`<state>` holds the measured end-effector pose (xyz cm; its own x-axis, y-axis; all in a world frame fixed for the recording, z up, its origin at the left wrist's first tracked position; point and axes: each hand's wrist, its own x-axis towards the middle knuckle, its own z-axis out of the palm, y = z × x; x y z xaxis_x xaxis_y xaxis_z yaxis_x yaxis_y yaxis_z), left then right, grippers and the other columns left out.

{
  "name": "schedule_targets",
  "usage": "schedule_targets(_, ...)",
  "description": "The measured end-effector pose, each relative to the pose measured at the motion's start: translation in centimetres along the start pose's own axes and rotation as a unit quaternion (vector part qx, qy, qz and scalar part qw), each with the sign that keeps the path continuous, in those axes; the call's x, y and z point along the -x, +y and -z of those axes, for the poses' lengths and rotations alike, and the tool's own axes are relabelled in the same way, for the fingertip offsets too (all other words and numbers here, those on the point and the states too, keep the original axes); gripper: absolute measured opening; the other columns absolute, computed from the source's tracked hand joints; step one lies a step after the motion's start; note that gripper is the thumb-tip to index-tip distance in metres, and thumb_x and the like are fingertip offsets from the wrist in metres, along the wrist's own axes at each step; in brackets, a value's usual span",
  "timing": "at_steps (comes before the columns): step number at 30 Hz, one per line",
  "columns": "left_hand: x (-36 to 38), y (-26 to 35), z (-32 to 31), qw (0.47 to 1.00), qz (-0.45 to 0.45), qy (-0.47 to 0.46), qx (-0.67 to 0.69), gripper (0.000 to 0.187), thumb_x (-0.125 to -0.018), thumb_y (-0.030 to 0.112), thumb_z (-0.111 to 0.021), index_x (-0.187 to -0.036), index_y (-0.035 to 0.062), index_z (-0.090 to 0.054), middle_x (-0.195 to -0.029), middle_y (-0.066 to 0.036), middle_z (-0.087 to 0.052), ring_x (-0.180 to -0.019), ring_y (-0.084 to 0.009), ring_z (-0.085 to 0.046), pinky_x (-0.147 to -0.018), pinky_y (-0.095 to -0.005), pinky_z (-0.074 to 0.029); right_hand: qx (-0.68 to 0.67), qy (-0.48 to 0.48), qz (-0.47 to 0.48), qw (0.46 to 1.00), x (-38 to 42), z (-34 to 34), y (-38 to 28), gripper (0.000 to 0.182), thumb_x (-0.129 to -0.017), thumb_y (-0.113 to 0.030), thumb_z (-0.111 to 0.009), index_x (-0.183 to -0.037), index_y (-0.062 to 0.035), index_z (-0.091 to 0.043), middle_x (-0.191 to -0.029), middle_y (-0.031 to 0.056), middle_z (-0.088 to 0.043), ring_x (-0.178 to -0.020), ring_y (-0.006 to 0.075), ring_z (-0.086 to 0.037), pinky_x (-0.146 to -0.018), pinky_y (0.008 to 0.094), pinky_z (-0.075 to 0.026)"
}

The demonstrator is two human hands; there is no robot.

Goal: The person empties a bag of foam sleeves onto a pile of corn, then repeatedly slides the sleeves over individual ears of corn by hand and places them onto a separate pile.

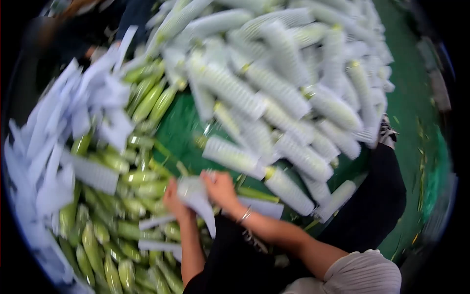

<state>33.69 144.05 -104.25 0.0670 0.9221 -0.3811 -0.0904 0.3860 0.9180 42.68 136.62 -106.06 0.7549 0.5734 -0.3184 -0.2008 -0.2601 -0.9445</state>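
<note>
Between my two hands is a whitish foam sleeve [198,198], blurred, with a rounded pale end near my fingers. My left hand [176,198] holds its left side with the fingers bent round it. On the right side my right hand [219,188], with a bracelet at the wrist, grips the same sleeve near its top. Green vegetables in clear film [142,188] lie below and left of my hands. A long green stem [257,194] and a flat white foam sheet [264,208] lie just right of my right hand.
A big heap of foam-sleeved vegetables [289,93] fills the top and right over a green surface [181,127]. Loose white foam sheets [54,142] pile up at the left. Part of another person in dark clothing [129,19] shows at the upper left.
</note>
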Motion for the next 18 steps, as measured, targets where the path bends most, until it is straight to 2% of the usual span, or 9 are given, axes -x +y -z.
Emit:
schedule_targets(2, -4.8, -4.5, 2.5, 0.993, 0.027, -0.056, -0.105, 0.028, -0.084, 0.024, -0.066, -0.072, -0.0004, -0.063, -0.068, -0.002, -0.059, -0.057, -0.0077, -0.05, -0.051, -0.0243, -0.041, -0.019, -0.007, -0.005, 1.0, -0.2, 1.6, -3.4, 0.033, -0.088, -0.025, -0.059, -0.069, 0.0024, -0.059, -0.054, 0.0067, -0.056, -0.05, 0.0092, -0.047, -0.047, 0.0318, -0.038)
schedule_targets(4, 0.1, 1.1, -2.0, 0.973, 0.074, -0.125, -0.18, 0.03, -0.084, 0.024, -0.066, -0.069, -0.0016, -0.063, -0.063, -0.001, -0.057, -0.054, -0.0064, -0.047, -0.048, -0.0238, -0.037, -0.088, -0.06, -0.021, 0.994, -1.2, 3.3, -3.6, 0.029, -0.087, -0.024, -0.061, -0.072, 0.0011, -0.062, -0.059, 0.0008, -0.058, -0.053, 0.0064, -0.048, -0.047, 0.0274, -0.038)
schedule_targets(8, -1.6, -4.1, -0.5, 0.974, 0.064, -0.112, -0.184, 0.031, -0.084, 0.024, -0.066, -0.067, -0.0017, -0.063, -0.059, 0.001, -0.055, -0.051, -0.0061, -0.044, -0.047, -0.0235, -0.034, -0.158, -0.127, -0.135, 0.97, -2.8, 3.6, -0.1, 0.028, -0.086, -0.02, -0.062, -0.07, 0.0032, -0.061, -0.058, 0.0019, -0.057, -0.052, 0.0065, -0.046, -0.046, 0.0271, -0.036)
schedule_targets(12, -2.7, -8.3, 1.4, 0.992, 0.106, -0.039, -0.059, 0.033, -0.085, 0.022, -0.065, -0.063, -0.0024, -0.061, -0.057, 0.001, -0.053, -0.05, -0.0065, -0.041, -0.047, -0.025, -0.033, 0.01, -0.09, -0.02, 0.996, -3.8, 1.7, 5.6, 0.03, -0.086, -0.02, -0.061, -0.068, 0.0035, -0.06, -0.053, 0.0053, -0.056, -0.049, 0.0122, -0.047, -0.047, 0.031, -0.037)
schedule_targets(14, -3.2, -9.6, 1.1, 0.993, -0.018, -0.025, -0.11, 0.028, -0.086, 0.021, -0.066, -0.068, -0.0009, -0.062, -0.061, 0.001, -0.058, -0.052, -0.0088, -0.048, -0.049, -0.0253, -0.039, 0.091, -0.004, 0.053, 0.994, -4.2, 1.2, 7.2, 0.032, -0.087, -0.021, -0.059, -0.066, 0.0033, -0.059, -0.05, 0.0073, -0.055, -0.044, 0.022, -0.048, -0.047, 0.0347, -0.038)
schedule_targets(15, -2.9, -8.8, 0.2, 0.947, -0.096, -0.001, -0.307, 0.033, -0.086, 0.021, -0.064, -0.064, -0.003, -0.058, -0.054, -0.003, -0.054, -0.05, -0.0113, -0.043, -0.048, -0.031, -0.037, 0.114, -0.055, 0.112, 0.986, -4.0, 2.4, 8.1, 0.024, -0.086, -0.02, -0.058, -0.079, 0.0014, -0.064, -0.067, 0.0108, -0.062, -0.056, 0.0281, -0.056, -0.054, 0.0335, -0.042)
schedule_targets(16, -1.8, -7.6, -1.1, 0.921, -0.156, -0.003, -0.356, 0.035, -0.085, 0.021, -0.063, -0.063, -0.0054, -0.054, -0.05, -0.011, -0.049, -0.047, -0.0157, -0.037, -0.048, -0.0367, -0.035, 0.116, -0.055, 0.119, 0.985, -3.8, 3.1, 9.2, 0.024, -0.086, -0.02, -0.058, -0.079, 0.0014, -0.064, -0.067, 0.0108, -0.062, -0.056, 0.0281, -0.056, -0.054, 0.0335, -0.042)
schedule_targets(17, -1.7, -7.9, -1.5, 0.911, -0.175, 0.006, -0.374, 0.035, -0.084, 0.021, -0.062, -0.063, -0.0061, -0.054, -0.049, -0.014, -0.048, -0.046, -0.0182, -0.037, -0.049, -0.0384, -0.034, 0.228, 0.004, 0.292, 0.929, -3.7, 3.7, 10.6, 0.021, -0.086, -0.02, -0.058, -0.09, -0.0009, -0.064, -0.08, 0.0113, -0.062, -0.067, 0.0274, -0.058, -0.06, 0.0319, -0.044)
schedule_targets(18, -1.7, -8.3, -1.9, 0.899, -0.197, 0.014, -0.392, 0.035, -0.083, 0.021, -0.062, -0.064, -0.0069, -0.054, -0.049, -0.016, -0.046, -0.044, -0.0207, -0.036, -0.049, -0.04, -0.034, 0.33, 0.065, 0.452, 0.826, -3.6, 4.2, 12.1, 0.024, -0.085, -0.02, -0.058, -0.1, -0.0033, -0.064, -0.093, 0.0119, -0.063, -0.077, 0.0267, -0.06, -0.066, 0.0303, -0.045)
